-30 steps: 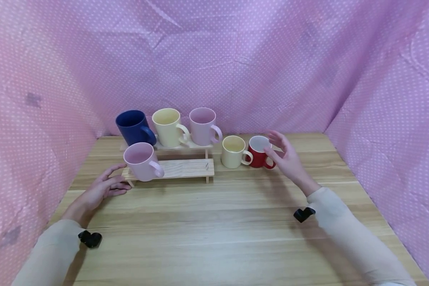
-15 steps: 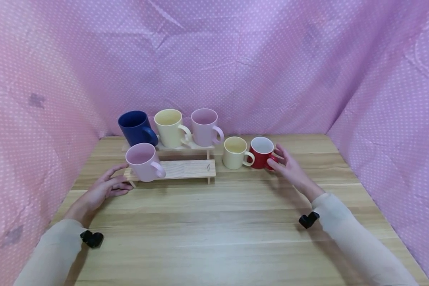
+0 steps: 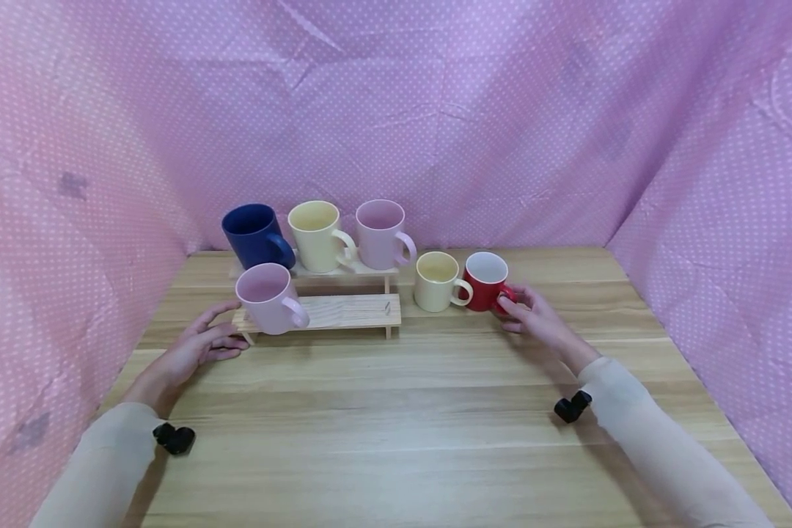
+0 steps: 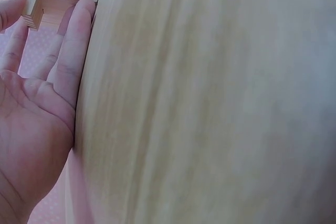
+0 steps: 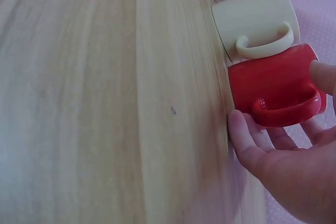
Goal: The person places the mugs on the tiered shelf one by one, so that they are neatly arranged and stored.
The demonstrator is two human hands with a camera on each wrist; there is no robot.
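Observation:
At the right of the mug row, my right hand (image 3: 533, 323) holds the red mug (image 3: 483, 290) by its handle. In the right wrist view the thumb lies at the handle's upper end and the other fingers beside it; the red mug (image 5: 275, 80) is upright on the table. A small cream mug (image 3: 433, 290) stands just left of it. My left hand (image 3: 188, 353) touches the left end of the lower wooden shelf (image 3: 350, 312), its fingers (image 4: 73, 51) mostly straight along the end and leg. A pink mug (image 3: 267, 299) sits on that shelf's left end.
Behind, the upper shelf (image 3: 369, 270) carries a navy mug (image 3: 254, 238), a cream mug (image 3: 315, 238) and a pink mug (image 3: 379, 236). All stand on a wooden table (image 3: 396, 425) with pink dotted cloth (image 3: 435, 110) hanging behind and at the sides.
My right hand has come down from above the red mug's right rim onto its handle. The left hand stays at the shelf end. The mugs keep their places; the head view has shifted slightly.

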